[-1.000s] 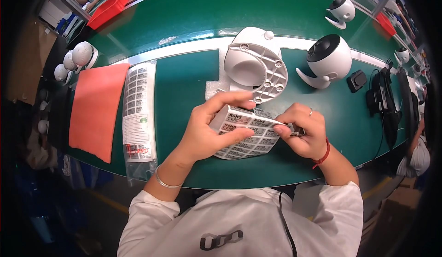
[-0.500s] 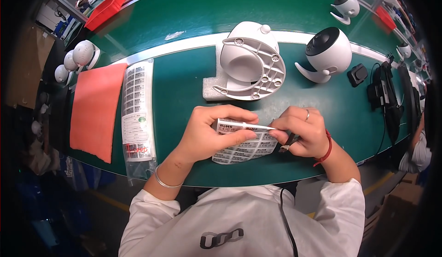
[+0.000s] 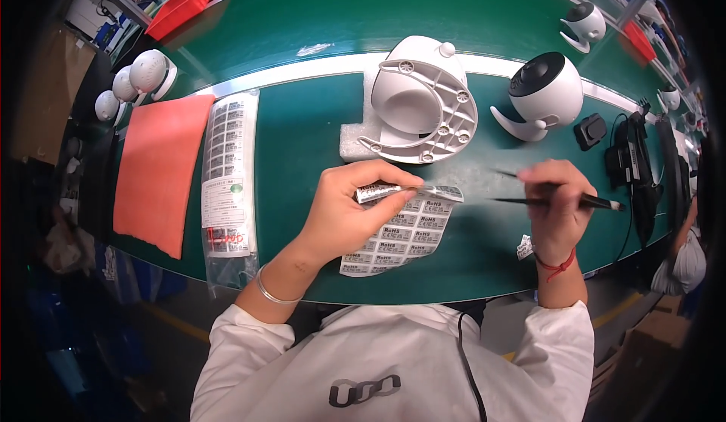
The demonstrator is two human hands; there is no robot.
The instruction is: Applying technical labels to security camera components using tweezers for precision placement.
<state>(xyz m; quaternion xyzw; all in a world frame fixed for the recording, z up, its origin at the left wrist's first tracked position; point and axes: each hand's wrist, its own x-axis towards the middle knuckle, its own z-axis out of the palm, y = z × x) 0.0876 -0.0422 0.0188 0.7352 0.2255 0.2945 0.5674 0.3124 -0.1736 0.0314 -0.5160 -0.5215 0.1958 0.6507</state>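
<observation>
Label sheet (image 3: 404, 231), white with rows of small printed stickers, curled at its top edge, lying on the green bench mat (image 3: 302, 157) just in front of the white round housing (image 3: 420, 100). Beyond that housing, a pale strip running across the mat, then more green surface and a red bin (image 3: 183, 4) at far left. Left of the housing, a clear bag of label strips (image 3: 228, 172) lying lengthwise, then an orange-red pad (image 3: 157, 171) beside it, with white dome parts (image 3: 132, 82) at the bench edge. Right of the housing, a white ball-shaped camera with a dark face (image 3: 544, 89) on a curved foot, then a small black block (image 3: 591, 131) and black cabling. Left hand (image 3: 348, 210) curled over the sheet's near-left part, thumb and forefinger pinching its rolled top edge. Right hand (image 3: 556, 206) closed around black tweezers (image 3: 560, 195), tips pointing left toward the sheet yet apart from it; a red cord at the wrist. Small white scrap (image 3: 525, 246) on the mat just beside that wrist.
</observation>
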